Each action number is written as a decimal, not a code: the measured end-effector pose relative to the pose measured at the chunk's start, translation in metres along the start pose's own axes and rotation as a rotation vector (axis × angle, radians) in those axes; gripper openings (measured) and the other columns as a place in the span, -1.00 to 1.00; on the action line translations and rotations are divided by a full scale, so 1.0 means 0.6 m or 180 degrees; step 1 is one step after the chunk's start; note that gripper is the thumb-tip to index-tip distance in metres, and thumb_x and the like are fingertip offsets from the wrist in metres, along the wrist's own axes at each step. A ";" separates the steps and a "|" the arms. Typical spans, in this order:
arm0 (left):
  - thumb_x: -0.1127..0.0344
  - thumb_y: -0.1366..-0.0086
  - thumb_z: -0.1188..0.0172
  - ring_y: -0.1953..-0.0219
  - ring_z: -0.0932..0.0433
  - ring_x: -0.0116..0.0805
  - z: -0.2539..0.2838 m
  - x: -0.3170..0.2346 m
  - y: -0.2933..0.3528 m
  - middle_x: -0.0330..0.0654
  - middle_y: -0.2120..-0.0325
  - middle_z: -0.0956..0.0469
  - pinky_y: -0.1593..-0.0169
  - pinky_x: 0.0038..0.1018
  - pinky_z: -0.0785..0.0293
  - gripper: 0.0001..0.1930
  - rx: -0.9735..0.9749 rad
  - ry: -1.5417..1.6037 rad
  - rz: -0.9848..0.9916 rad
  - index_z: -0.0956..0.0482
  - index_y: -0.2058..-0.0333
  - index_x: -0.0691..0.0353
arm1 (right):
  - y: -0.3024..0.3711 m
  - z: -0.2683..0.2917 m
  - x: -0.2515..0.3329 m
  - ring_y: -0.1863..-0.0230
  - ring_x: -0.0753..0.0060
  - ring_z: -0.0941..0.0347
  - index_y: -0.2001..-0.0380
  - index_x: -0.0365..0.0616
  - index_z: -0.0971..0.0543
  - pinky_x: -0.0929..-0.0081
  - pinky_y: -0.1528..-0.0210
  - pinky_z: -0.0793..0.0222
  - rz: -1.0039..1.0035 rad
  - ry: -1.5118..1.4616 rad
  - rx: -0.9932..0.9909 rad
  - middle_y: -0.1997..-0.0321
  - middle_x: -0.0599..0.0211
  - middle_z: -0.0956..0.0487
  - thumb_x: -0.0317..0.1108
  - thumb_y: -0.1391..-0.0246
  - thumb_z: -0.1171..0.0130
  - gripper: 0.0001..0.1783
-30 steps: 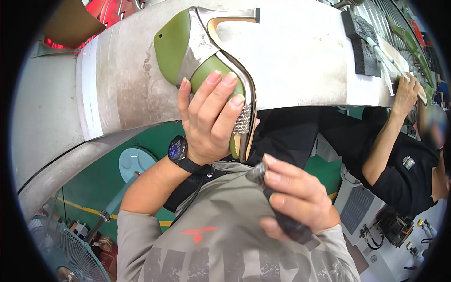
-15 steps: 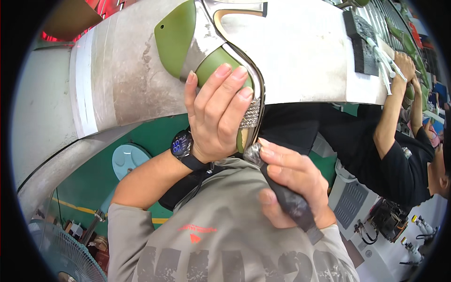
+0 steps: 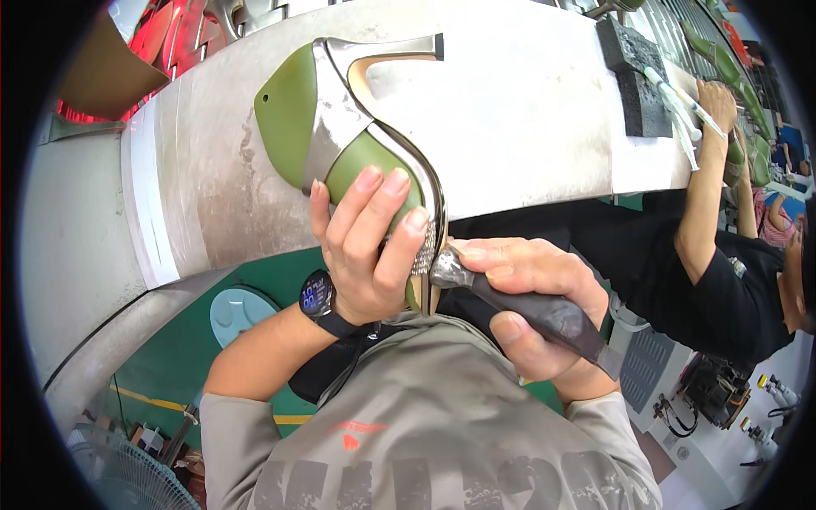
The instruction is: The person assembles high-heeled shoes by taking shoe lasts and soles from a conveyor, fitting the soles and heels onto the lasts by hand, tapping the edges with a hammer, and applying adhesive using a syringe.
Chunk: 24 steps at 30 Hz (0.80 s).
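A silver high-heeled shoe [image 3: 338, 117] sits on a green shoe last [image 3: 287, 110], its heel pointing away from me and to the right. My left hand [image 3: 365, 246] wraps round the forepart, fingers on the green last beside a sparkling band [image 3: 422, 255]. In my right hand [image 3: 548, 285] is a hand tool with a dark handle [image 3: 544, 319] and a rounded, worn metal end [image 3: 449, 268]. That metal end rests against the sole edge near the toe, beside the sparkling band. My left palm hides part of the shoe's front.
A curved pale work surface [image 3: 510, 110] spans ahead of me. Black foam blocks [image 3: 633, 85] with thin white sticks lie at its right. Beyond them a co-worker's arm [image 3: 705, 170] reaches in. Below left are a light-blue stool [image 3: 240, 314] and a fan [image 3: 127, 467].
The shoe and my left hand have shifted left and nearer to me. My right hand has risen slightly, with the tool's metal end now farther up along the sole edge.
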<state>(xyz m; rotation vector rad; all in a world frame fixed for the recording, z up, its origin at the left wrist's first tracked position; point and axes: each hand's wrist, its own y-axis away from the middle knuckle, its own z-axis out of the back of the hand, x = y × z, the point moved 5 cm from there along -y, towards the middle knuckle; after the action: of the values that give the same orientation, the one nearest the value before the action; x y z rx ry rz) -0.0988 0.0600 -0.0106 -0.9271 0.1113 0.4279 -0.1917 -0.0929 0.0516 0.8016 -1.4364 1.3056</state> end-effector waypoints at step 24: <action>0.34 -0.41 -0.21 -0.21 -0.53 -0.22 0.007 -0.001 -0.008 -0.20 -0.13 -0.57 -0.49 0.10 -0.08 -0.69 -0.0170 0.0165 0.0378 -0.44 -0.09 0.06 | -0.112 -0.019 0.054 0.28 -0.13 -0.70 0.33 -0.37 -0.65 0.16 0.18 -0.72 0.0738 0.1000 0.1698 0.27 -0.13 -0.71 -0.42 0.14 -0.47 -0.70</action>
<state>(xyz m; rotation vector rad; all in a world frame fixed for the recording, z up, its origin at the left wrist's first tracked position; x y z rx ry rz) -0.0980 0.0606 -0.0046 -0.9876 0.2040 0.5189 -0.1357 -0.0905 0.1025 0.7358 -0.9574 1.9434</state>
